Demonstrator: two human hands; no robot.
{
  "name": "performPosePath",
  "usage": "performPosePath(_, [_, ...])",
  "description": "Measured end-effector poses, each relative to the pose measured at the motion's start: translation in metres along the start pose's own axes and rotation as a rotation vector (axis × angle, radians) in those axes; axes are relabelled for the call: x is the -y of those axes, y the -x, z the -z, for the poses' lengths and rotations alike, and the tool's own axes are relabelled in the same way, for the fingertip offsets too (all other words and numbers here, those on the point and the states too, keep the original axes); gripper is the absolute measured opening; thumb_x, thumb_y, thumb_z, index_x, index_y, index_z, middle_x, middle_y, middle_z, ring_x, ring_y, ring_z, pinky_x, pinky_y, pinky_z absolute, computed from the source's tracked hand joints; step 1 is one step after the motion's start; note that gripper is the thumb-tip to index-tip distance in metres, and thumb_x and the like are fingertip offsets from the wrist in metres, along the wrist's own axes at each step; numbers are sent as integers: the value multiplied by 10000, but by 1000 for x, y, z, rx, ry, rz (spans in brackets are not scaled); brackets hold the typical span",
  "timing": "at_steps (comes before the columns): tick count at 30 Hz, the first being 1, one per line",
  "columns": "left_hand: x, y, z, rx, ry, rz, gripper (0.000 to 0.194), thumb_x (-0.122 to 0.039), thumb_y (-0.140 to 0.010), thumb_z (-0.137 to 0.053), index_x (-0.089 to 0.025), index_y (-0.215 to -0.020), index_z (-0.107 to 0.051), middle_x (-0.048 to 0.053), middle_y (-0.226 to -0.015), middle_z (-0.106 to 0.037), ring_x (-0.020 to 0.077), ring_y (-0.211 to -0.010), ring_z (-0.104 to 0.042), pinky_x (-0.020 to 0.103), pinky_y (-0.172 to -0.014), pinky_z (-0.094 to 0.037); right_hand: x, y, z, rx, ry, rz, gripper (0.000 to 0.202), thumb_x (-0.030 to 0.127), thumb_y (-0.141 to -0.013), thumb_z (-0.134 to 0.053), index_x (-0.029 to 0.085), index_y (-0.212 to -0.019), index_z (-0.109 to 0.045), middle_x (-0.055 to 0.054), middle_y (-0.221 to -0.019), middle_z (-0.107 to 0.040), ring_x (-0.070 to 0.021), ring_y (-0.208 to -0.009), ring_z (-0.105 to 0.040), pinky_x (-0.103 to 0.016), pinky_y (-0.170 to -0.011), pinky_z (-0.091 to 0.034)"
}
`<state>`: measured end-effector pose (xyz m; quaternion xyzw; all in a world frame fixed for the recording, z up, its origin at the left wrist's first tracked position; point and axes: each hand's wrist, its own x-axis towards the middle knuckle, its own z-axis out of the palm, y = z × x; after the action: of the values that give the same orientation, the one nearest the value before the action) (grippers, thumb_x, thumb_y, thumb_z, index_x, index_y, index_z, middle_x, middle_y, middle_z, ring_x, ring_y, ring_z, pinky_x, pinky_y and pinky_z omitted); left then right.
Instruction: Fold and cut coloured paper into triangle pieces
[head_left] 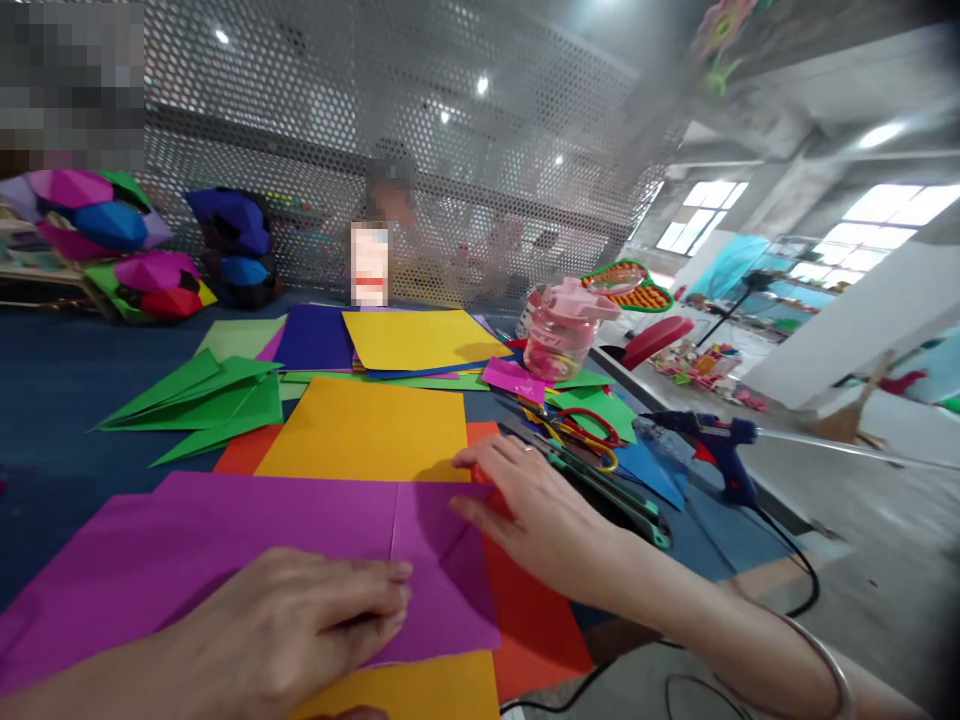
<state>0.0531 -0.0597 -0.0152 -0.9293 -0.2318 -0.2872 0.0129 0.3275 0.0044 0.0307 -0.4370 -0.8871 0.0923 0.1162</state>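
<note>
A large purple paper sheet [300, 510] with a crease line lies across the front of the table. My left hand [322, 610] rests on it, fingers together and laid along the paper near the crease. At the sheet's right edge is my right hand [525, 500], thumb and fingers bent around a small red thing [491, 490] that is mostly hidden. Under the purple sheet lie yellow-orange paper [375, 430] and red-orange paper [532, 620]. Folded green paper [217, 400] sits to the left, beyond the purple sheet.
A green and black cutter [615, 490], scissors [592, 425] and a blue glue gun [720, 440] with a cord lie right of my right hand. Behind stand a pink bottle [562, 330] and stacked yellow paper [427, 340]. Faceted paper shapes [157, 285] are at the back left.
</note>
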Motion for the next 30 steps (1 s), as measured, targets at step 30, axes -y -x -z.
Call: performPosePath(30, [-19, -22, 11, -209, -55, -108, 245, -270, -951, -512, -216, -716, -556, 40, -651, -616, 180, -573, -584, 313, -581, -449, -18, -57, 7, -21, -787, 126, 263, 415, -859, -679, 168, -802, -610, 18, -683, -552, -117, -612, -443, -249, -555, -338])
